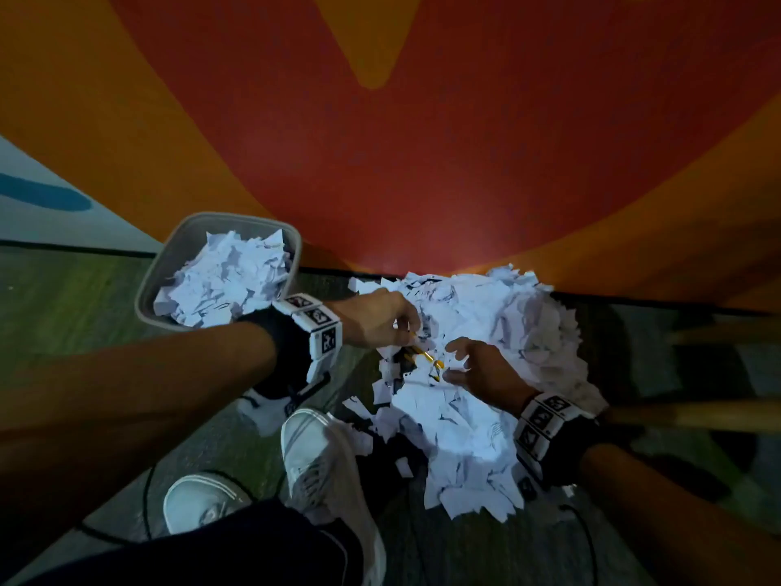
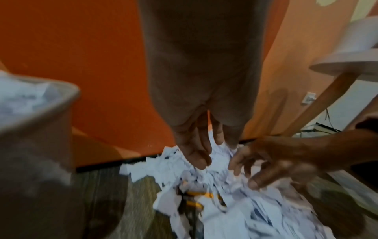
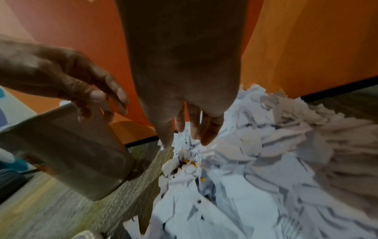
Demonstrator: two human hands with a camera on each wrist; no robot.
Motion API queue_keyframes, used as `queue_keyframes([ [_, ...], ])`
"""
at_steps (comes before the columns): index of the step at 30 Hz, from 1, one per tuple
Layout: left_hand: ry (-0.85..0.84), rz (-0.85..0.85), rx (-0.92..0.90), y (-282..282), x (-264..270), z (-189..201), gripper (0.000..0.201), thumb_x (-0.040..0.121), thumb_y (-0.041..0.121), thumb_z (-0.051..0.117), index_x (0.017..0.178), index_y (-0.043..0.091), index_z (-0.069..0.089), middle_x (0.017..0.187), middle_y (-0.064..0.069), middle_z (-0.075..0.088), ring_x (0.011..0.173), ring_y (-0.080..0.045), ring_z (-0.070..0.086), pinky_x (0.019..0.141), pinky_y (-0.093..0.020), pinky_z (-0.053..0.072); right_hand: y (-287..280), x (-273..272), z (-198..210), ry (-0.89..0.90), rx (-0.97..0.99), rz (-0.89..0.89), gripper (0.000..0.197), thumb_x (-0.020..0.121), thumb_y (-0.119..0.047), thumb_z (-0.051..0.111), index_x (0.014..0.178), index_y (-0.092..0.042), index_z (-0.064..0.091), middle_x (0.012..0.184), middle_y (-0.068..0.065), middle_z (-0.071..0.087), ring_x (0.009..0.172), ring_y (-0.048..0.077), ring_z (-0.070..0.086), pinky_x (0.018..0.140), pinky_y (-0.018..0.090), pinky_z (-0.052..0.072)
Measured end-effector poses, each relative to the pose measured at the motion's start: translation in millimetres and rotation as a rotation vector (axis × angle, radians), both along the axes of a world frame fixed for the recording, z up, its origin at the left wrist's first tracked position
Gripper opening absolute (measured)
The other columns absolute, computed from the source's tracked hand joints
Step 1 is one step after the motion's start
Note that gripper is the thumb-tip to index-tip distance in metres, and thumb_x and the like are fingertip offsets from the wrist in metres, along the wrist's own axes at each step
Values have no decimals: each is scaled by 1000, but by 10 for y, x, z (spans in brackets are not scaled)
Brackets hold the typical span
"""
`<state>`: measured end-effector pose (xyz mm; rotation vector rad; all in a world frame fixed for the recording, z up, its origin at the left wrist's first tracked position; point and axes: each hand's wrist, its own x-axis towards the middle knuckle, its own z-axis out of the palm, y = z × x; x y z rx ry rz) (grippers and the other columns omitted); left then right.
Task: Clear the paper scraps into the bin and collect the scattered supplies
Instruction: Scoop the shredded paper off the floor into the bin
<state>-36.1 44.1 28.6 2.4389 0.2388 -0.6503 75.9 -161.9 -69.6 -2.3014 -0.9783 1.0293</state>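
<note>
Left hand point(image 1: 382, 317) above the scrap pile point(image 1: 477, 374), fingers curled; in the head view it seems to pinch a yellow pencil point(image 1: 427, 356), though the wrist views are too blurred to confirm contact. Right hand point(image 1: 481, 367) beside it over the pile, grip wide, fingers spread, holding nothing. More yellow supplies lie half buried between the hands. Pile sits on the floor against the orange wall point(image 1: 422, 141). Bin point(image 1: 169, 264), heaped with scraps, stands left of the pile.
</note>
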Motion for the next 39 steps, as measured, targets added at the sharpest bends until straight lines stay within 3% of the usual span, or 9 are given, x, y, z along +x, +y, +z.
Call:
queue_keyframes([
  [4, 72, 32, -106, -57, -214, -450, 35, 98, 29, 61, 131, 18, 60, 98, 12, 57, 84, -11, 60, 74, -24, 43, -51, -120, -327, -66, -52, 34, 52, 85, -24, 75, 132, -16, 54, 128, 12, 52, 119, 30, 45, 95, 35, 40],
  [8, 74, 100, -191, -68, -362, -795, 44, 96, 24, 64, 136, 11, 55, 88, 16, 54, 91, -20, 63, 82, -29, 49, -19, -237, -496, -185, -105, 95, 67, 83, -31, 75, 141, -17, 46, 134, 12, 43, 119, 31, 35, 99, 37, 35],
  [13, 42, 148, -176, -114, -437, -1343, 54, 96, 33, 63, 145, 19, 46, 140, -5, 51, 128, -26, 49, 94, -28, 42, 93, -417, -792, -236, -137, 132, 74, 75, -33, 78, 139, -14, 46, 126, 12, 43, 112, 30, 35, 93, 38, 36],
  [21, -124, 82, -131, -558, -582, -2148, 90, 74, 38, 80, 148, 23, 31, 145, -17, 36, 130, -39, 41, 98, -46, 47, 99, -423, -841, -332, -41, 49, 75, 68, -22, 78, 138, -16, 50, 124, 12, 47, 115, 36, 41, 95, 45, 42],
  [24, -156, 94, -51, -675, -614, -2244, 93, 76, 41, 76, 148, 36, 18, 149, -19, 27, 127, -41, 38, 88, -51, 52, -18, -483, -773, -386, -279, 148, 103, 67, -44, 81, 152, -31, 24, 148, 8, 21, 133, 36, 22, 98, 53, 45],
  [26, -167, 102, 1, -744, -590, -2183, 69, 86, 24, 63, 146, 32, 29, 144, -18, 30, 120, -37, 43, 82, -49, 54, -90, -540, -848, -332, -375, 158, 111, 70, -47, 81, 154, -39, 7, 159, 4, 0, 143, 37, 5, 103, 56, 41],
  [29, -215, 75, -8, -708, -504, -2181, 54, 86, 6, 31, 136, 22, 45, 129, -18, 38, 109, -36, 47, 73, -51, 53, -112, -605, -968, -399, -296, 135, 94, 75, -34, 79, 149, -33, 22, 158, 11, 7, 140, 40, 13, 98, 53, 48],
  [34, -217, 112, -37, -456, -438, -2009, 41, 88, 1, 56, 126, 17, 56, 127, -13, 41, 107, -34, 53, 79, -39, 50, -139, -487, -1091, -342, -170, 29, 59, 73, -20, 79, 127, -19, 55, 140, 16, 36, 121, 37, 38, 94, 42, 43],
  [39, -304, 274, -178, -180, -472, -1609, 29, 93, 2, 60, 122, 2, 58, 108, -3, 51, 91, -10, 59, 78, -20, 46, -122, -257, -833, -201, -89, -120, 15, 74, 6, 71, 83, -6, 72, 91, 10, 53, 83, 34, 61, 64, 18, 34],
])
